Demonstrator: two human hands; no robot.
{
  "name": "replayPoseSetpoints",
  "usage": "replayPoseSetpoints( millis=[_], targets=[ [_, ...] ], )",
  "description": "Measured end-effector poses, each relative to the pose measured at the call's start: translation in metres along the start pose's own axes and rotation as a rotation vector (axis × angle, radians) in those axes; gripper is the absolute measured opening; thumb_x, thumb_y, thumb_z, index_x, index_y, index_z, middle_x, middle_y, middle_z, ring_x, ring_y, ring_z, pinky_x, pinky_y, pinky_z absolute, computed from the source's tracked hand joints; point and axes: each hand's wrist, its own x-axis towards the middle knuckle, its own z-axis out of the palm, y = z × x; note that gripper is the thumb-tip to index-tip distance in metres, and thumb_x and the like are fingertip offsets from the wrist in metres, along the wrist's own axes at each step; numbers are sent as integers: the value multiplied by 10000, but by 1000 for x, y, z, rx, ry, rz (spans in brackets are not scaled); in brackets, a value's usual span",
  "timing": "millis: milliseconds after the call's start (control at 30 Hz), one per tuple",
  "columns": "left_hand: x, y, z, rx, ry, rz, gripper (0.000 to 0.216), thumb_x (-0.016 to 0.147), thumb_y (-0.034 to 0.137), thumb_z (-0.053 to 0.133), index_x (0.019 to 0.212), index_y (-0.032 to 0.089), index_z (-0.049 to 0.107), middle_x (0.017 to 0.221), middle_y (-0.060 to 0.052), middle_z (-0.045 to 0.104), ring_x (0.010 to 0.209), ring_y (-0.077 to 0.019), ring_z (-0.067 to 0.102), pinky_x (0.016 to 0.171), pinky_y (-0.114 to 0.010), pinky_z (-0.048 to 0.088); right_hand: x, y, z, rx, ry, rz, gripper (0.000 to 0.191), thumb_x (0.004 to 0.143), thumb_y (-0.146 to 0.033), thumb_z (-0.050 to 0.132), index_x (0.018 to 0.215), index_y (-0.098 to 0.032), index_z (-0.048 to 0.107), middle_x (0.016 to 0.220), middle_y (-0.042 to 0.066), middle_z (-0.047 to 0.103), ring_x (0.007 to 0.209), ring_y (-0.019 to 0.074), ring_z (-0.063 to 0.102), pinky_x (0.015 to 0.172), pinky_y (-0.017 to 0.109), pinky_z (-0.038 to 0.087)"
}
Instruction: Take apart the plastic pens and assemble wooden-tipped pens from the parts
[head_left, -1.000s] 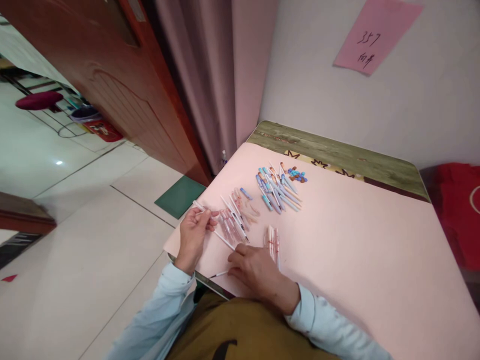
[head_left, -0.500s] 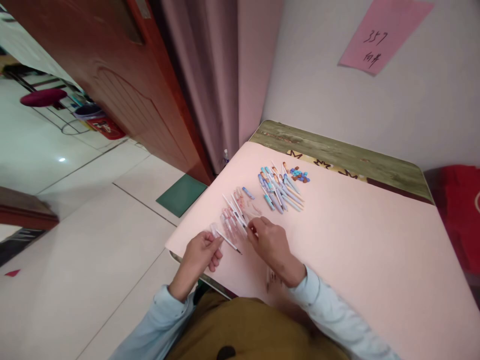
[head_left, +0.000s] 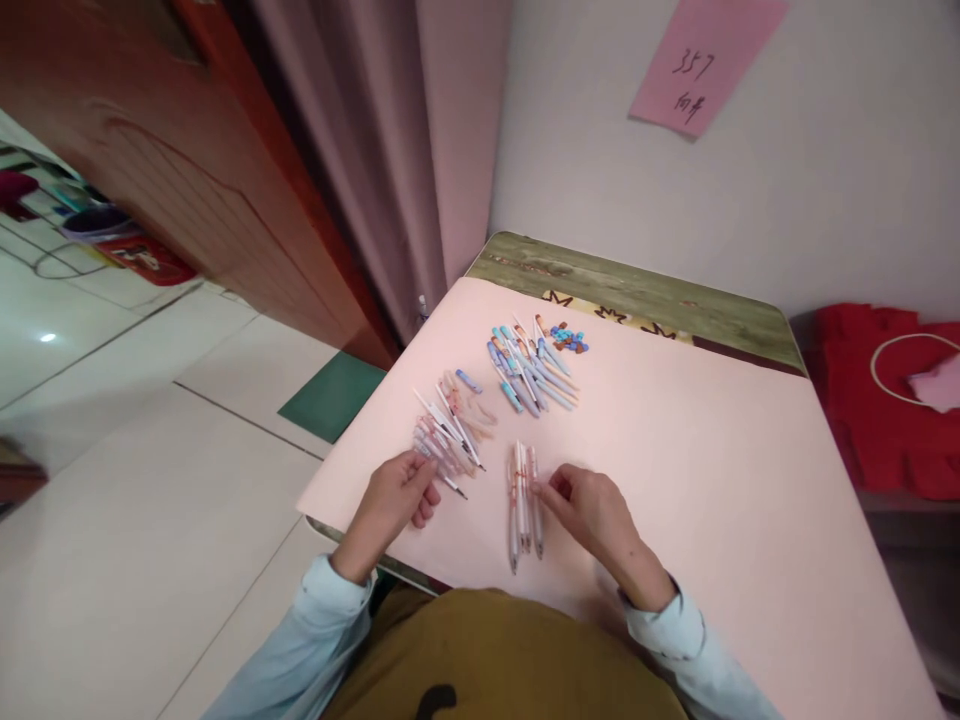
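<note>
My left hand is closed in a pinch at the near end of a loose pile. From its fingertips a slim white pen refill with a dark tip sticks out to the right. Beside it lie more white refills and clear, pinkish pen parts. My right hand pinches the upper part of the rightmost pen in a small row. Several other clear pens with reddish marks lie side by side there, tips toward me.
Farther back on the pale pink tabletop are blue-grey pen barrels, with teal and orange ends among them. Small blue and brown pieces lie beside these. A wall is behind the table, a door to the left, a red bag to the right.
My right hand has moved from the refill pile to the row of pens. My left hand has shifted slightly toward the pile along with the refill. The view has turned right.
</note>
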Motion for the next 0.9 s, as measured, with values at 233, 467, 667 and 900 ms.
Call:
replayPoseSetpoints(
  millis=[233, 467, 667, 900],
  targets=[
    [-7, -2, -13, 57, 27, -1, 417, 783, 573, 603, 649, 184, 535, 523, -25, 622, 386, -124, 522, 349, -221, 415, -5, -15, 5, 19, -41, 72, 210, 821, -300, 560, 656, -212, 656, 686, 53, 693, 653, 191, 603, 567, 276, 321],
    [-11, 0, -18, 80, 99, 16, 395, 724, 551, 675, 625, 193, 542, 505, -8, 609, 394, -126, 519, 378, -222, 407, -4, 5, -2, 361, 26, 74, 112, 817, -260, 499, 723, -215, 541, 617, 8, 661, 548, 155, 574, 566, 268, 364],
    [-16, 25, -12, 84, 187, 195, 342, 764, 488, 681, 642, 187, 575, 476, 25, 571, 424, -103, 486, 449, -208, 386, -5, -18, -5, 1076, -154, -11, 121, 834, -311, 583, 868, -216, 517, 659, -24, 635, 593, 134, 577, 588, 255, 431],
    [-26, 65, 34, -612, -400, 169, 348, 809, 410, 694, 1059, 168, 675, 959, -107, 728, 591, -143, 605, 583, -301, 518, 1, -71, 5, 1709, -631, 15, 289, 781, -372, 758, 929, -152, 643, 778, 2, 643, 599, 65, 553, 593, 193, 467]
  ],
)
